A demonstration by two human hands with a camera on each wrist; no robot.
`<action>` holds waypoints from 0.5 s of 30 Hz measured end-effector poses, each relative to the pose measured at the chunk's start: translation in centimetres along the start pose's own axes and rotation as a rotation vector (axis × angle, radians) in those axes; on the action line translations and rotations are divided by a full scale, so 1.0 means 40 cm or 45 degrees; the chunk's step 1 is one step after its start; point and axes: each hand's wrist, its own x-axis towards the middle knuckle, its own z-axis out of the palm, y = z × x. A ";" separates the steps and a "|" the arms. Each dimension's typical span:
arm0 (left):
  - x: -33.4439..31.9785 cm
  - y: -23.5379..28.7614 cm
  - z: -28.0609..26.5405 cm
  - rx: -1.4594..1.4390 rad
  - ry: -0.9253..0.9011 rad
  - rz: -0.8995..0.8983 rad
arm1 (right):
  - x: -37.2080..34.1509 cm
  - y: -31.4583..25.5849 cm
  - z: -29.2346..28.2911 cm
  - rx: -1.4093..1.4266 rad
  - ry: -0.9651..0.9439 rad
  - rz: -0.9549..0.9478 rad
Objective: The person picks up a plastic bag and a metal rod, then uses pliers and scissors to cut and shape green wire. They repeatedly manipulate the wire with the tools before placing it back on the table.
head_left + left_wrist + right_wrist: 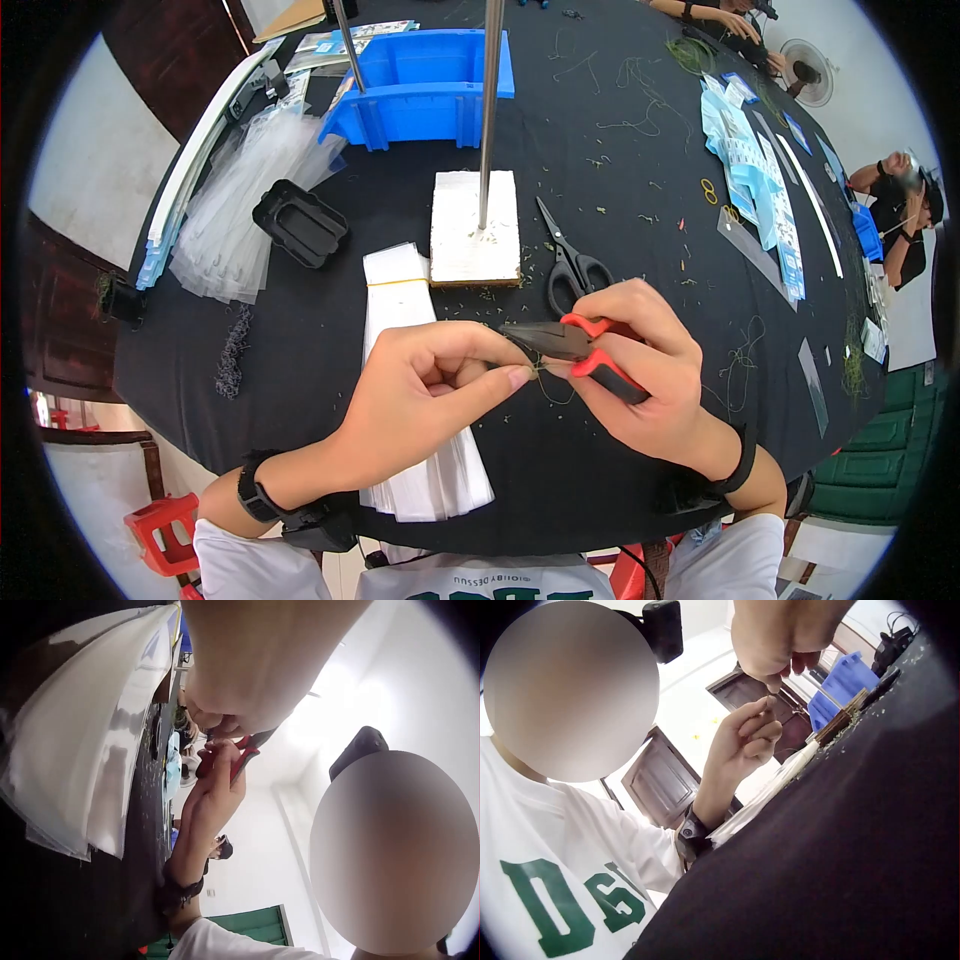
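Red-and-black-handled pliers [553,340] are sitting in my right hand [655,365] right now, fingers wrapping round the grips, with the dark metal nose pointing over toward my other side. My left hand [425,385] is pinching a bit of thin greenish thread [538,368] between thumb and index finger, and a loose loop of it is hanging just below the fingertips. So both hands are grasping something, and they're almost meeting over the near part of the surface [620,450], which is wearing a black cloth. The nose of the pliers is lying right by my left index finger; I can't tell if it's biting on the thread. My right fingertips are hovering close to the thread too, but whether they're pinching it I honestly can't tell.

Under my left forearm a bundle of white sleeves [430,480] is lying with a yellow band [398,281] going round its far end. Just beyond the pliers, black scissors [567,268] are resting beside a white block [462,255] that's holding up a metal rod [489,110]. Further back a blue bin [415,110] is standing, and a small black tray [301,223] is sitting to the left, near a pile of clear plastic bags [225,210]. Little green scraps are littering the cloth, and light blue packets [750,165] are lying over on the right.
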 end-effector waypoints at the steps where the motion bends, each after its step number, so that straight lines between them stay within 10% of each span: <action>1: 0.001 -0.001 0.002 -0.031 0.054 0.001 | 0.000 -0.001 0.000 -0.019 0.005 0.023; 15: 0.003 -0.004 -0.011 -0.200 0.444 0.222 | -0.005 -0.053 0.015 0.264 -0.349 0.518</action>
